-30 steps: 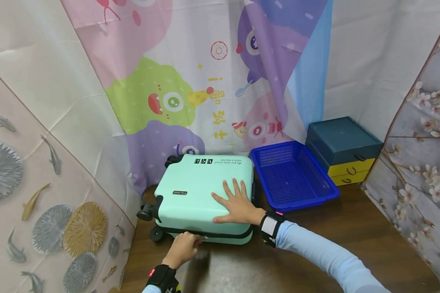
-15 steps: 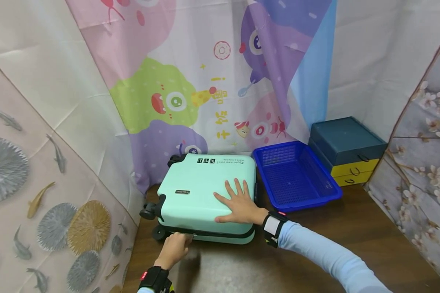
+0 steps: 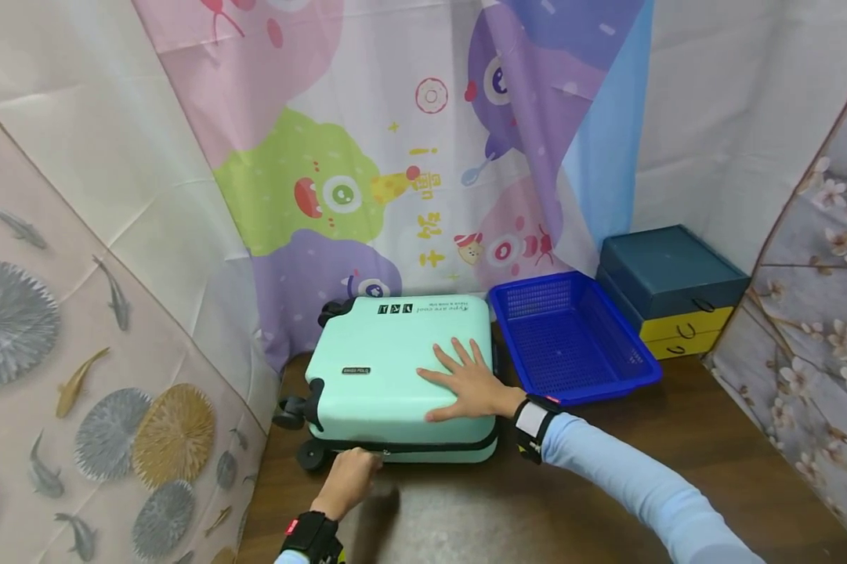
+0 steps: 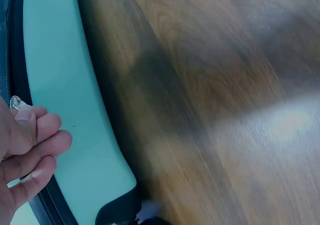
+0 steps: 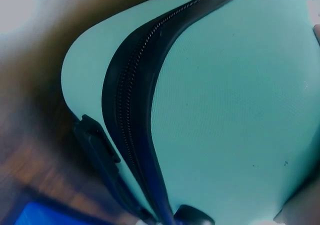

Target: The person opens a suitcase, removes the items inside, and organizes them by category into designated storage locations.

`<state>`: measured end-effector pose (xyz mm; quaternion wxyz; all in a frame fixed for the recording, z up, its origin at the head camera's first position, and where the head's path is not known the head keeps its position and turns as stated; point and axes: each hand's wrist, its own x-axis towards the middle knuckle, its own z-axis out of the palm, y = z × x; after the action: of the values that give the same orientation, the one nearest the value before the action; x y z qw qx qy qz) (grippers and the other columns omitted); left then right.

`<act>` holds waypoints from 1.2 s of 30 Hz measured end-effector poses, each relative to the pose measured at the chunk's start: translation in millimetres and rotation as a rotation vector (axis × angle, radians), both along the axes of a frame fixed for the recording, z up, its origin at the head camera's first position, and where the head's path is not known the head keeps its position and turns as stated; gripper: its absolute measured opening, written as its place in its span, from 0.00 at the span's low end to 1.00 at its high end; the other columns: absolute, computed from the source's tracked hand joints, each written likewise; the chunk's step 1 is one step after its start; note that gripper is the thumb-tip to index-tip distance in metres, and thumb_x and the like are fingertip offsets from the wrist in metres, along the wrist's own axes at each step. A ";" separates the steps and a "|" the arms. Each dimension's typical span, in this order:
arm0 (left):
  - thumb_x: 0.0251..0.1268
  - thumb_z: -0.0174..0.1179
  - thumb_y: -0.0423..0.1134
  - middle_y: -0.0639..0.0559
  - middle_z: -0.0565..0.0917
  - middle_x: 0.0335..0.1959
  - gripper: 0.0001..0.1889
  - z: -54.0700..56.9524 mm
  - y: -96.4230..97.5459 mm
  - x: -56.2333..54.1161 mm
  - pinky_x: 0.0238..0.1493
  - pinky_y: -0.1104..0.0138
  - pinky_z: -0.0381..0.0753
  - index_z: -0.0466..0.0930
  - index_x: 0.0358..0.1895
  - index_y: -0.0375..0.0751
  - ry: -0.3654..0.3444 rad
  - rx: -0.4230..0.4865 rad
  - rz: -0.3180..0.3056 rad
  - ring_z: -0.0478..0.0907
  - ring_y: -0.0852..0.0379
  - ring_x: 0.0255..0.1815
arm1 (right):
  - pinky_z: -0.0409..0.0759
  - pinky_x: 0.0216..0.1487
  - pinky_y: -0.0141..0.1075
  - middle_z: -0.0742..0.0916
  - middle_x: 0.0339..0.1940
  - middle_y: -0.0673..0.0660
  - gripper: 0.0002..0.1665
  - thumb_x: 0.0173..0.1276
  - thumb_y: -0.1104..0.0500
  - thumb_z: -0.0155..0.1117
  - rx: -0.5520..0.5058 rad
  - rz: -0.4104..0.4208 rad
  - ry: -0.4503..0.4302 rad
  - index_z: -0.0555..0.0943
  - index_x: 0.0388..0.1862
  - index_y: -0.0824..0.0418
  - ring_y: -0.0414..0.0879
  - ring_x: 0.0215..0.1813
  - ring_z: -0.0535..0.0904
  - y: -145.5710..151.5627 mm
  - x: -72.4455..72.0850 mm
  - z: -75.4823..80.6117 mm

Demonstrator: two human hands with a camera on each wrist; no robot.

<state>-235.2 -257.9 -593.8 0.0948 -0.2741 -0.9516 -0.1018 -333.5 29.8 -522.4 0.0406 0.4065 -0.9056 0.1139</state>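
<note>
A mint-green hard-shell suitcase lies flat on the table, its black wheels at the left. Along its near side runs a black zipper, whose teeth look closed at the corner in the right wrist view. My left hand pinches a silver zipper pull between thumb and curled index finger, near the wheel end. Spread flat on the lid's right part, my right hand presses the suitcase with straight fingers. Only a blurred bit of that hand shows in the right wrist view.
Right of the suitcase stands a blue plastic basket. Beyond it are stacked drawer boxes, dark teal above and yellow below. The wooden table extends in front; patterned curtains hang behind and at both sides.
My left hand slid left along the zipper with the pull, then came slightly back right. My right hand stays on the lid. The view has shifted a little.
</note>
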 end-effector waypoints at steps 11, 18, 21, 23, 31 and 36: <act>0.52 0.65 0.25 0.62 0.61 0.13 0.19 -4.0 35.3 -6.5 0.19 0.68 0.58 0.68 0.15 0.48 0.013 -0.036 -0.028 0.57 0.65 0.17 | 0.34 0.69 0.67 0.53 0.80 0.65 0.52 0.60 0.28 0.63 0.016 0.060 -0.125 0.63 0.78 0.47 0.71 0.77 0.38 28.5 -27.1 11.4; 0.54 0.62 0.26 0.63 0.53 0.15 0.21 -2.3 31.5 -5.6 0.18 0.67 0.57 0.61 0.15 0.50 0.000 -0.021 -0.012 0.52 0.65 0.17 | 0.35 0.68 0.70 0.57 0.79 0.67 0.46 0.63 0.25 0.56 -0.065 -0.058 -0.056 0.70 0.73 0.49 0.73 0.76 0.41 13.0 -18.8 -2.8; 0.55 0.60 0.26 0.63 0.51 0.16 0.23 -2.9 24.7 -2.9 0.19 0.68 0.53 0.57 0.16 0.51 -0.037 0.023 0.022 0.50 0.65 0.17 | 0.36 0.68 0.69 0.59 0.78 0.66 0.45 0.64 0.24 0.52 -0.099 -0.076 -0.001 0.70 0.73 0.47 0.72 0.77 0.43 9.1 -17.9 -10.8; 0.55 0.58 0.25 0.63 0.50 0.16 0.23 -3.3 20.1 -2.1 0.20 0.69 0.51 0.56 0.16 0.51 -0.057 0.058 0.042 0.48 0.65 0.18 | 0.36 0.69 0.68 0.59 0.79 0.65 0.45 0.64 0.23 0.51 -0.104 -0.079 0.022 0.69 0.73 0.46 0.71 0.77 0.43 7.0 -18.6 -13.0; 0.50 0.58 0.23 0.64 0.52 0.16 0.20 -3.2 5.0 -2.5 0.20 0.70 0.51 0.61 0.16 0.51 -0.056 0.100 0.061 0.49 0.66 0.18 | 0.36 0.70 0.67 0.58 0.79 0.62 0.46 0.63 0.21 0.48 -0.066 -0.083 0.040 0.67 0.74 0.43 0.70 0.78 0.43 2.6 -20.0 -11.0; 0.52 0.58 0.23 0.65 0.55 0.16 0.16 -2.8 -3.8 -0.6 0.19 0.70 0.53 0.70 0.17 0.48 -0.073 0.116 0.094 0.52 0.66 0.17 | 0.36 0.70 0.67 0.59 0.79 0.63 0.46 0.64 0.22 0.49 -0.069 -0.080 0.040 0.67 0.74 0.44 0.70 0.78 0.44 2.8 -18.4 -9.8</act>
<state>-235.8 -261.8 -596.6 0.0805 -0.2192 -0.9588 -0.1620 -352.0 32.6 -532.1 0.0773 0.3707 -0.9157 0.1349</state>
